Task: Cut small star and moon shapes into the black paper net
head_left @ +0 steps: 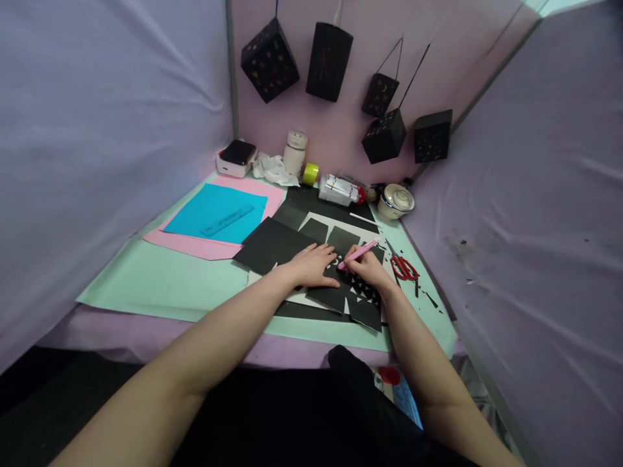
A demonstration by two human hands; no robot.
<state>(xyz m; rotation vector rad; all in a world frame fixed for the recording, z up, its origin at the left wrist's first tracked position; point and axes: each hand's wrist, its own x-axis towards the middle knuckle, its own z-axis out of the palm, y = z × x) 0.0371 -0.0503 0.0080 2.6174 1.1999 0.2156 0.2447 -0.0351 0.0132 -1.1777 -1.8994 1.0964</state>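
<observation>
My left hand (pixel 315 264) lies flat with fingers spread on black card, pressing it to the table. My right hand (pixel 368 267) grips a slim pink pen-shaped craft knife (pixel 365 250), its tip down near the left fingers. Small cut-outs, among them a moon, star and triangles, show pale in the black card (pixel 325 299) between and below the hands. Beneath it lies a whitish board (pixel 311 220) with more black pieces on it. A larger black sheet (pixel 272 245) extends left of my left hand. The knife's tip is too small to make out.
Red-handled scissors (pixel 403 267) and black scraps lie to the right. A blue sheet (pixel 209 204) bears a ruler (pixel 228 220) at left. Behind stand a white bottle (pixel 294 154), yellow tape (pixel 310 174) and a lidded bowl (pixel 396 201). Black boxes (pixel 270 61) hang on the back wall.
</observation>
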